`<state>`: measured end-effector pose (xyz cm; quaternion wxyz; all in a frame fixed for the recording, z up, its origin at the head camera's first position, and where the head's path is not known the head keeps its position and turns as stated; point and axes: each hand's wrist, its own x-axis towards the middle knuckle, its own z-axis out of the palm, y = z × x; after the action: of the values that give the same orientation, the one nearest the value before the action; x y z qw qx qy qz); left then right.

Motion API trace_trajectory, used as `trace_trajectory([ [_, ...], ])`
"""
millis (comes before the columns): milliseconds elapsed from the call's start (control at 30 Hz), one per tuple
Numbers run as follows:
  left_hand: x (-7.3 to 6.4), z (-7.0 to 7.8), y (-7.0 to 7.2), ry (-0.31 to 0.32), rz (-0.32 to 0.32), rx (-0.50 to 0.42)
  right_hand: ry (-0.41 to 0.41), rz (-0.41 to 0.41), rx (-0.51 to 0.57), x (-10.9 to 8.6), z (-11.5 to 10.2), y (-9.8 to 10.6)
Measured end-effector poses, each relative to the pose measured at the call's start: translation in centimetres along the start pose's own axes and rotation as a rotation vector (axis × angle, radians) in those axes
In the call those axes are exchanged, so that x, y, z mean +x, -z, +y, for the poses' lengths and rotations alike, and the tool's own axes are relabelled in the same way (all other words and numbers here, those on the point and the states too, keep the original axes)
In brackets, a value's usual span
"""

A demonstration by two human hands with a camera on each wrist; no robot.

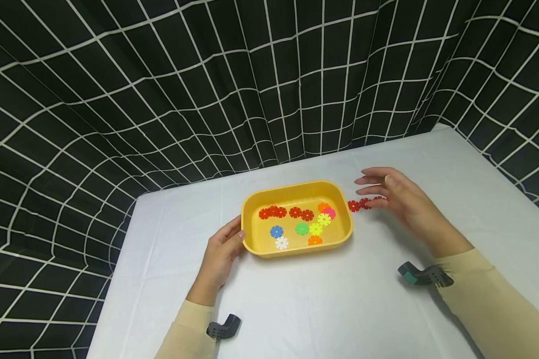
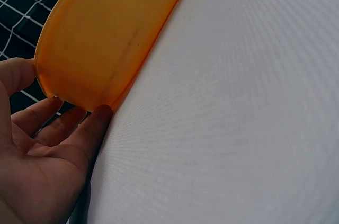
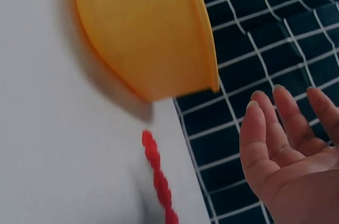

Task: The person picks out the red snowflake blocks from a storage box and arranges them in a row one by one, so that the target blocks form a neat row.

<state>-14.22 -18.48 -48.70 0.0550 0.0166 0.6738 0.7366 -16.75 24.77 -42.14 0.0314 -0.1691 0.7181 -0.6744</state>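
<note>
A yellow plastic tray (image 1: 292,252) stands on the white tabletop with several flower-shaped discs inside. My left hand (image 1: 222,252) holds its left end, thumb at the rim and fingers against the outer wall, as the left wrist view also shows. To the right of the tray, my right hand (image 1: 397,194) hovers with relaxed, spread fingers and nothing in them. A chain of joined red discs (image 1: 354,206) lies on the table beneath it, partly hidden by the fingers. The right wrist view shows this red chain (image 3: 159,176) edge-on, apart from the tray.
Inside the tray are red discs (image 1: 295,212) at the back, a blue disc (image 1: 276,231), a white disc (image 1: 281,243), a green disc (image 1: 302,229), and yellow, orange and pink ones at the right. A black curtain with white grid lines (image 1: 269,99) hangs behind the table (image 1: 314,304).
</note>
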Motion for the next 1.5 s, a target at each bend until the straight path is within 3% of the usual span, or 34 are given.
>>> trace_trajectory([
  [267, 0.0, 0.0, -0.1, -0.003, -0.005, -0.007, 0.033, -0.076, 0.034, 0.5, -0.7, -2.1],
  [600, -0.1, 0.0, 0.0, 0.004, 0.002, -0.005, -0.013, -0.123, 0.059, 2.2, -1.2, -5.5],
  [1100, 0.1, -0.1, 0.1, -0.006, -0.006, -0.01, -0.087, -0.114, 0.006, 6.1, 0.0, -9.3],
  [1367, 0.1, 0.0, -0.1, -0.001, -0.017, -0.008, -0.169, -0.068, -0.049, 6.9, 1.3, -10.0],
  [1500, 0.0, -0.1, 0.0, 0.004, -0.005, -0.001, -0.197, -0.089, -0.105, 7.2, 1.6, -10.3],
])
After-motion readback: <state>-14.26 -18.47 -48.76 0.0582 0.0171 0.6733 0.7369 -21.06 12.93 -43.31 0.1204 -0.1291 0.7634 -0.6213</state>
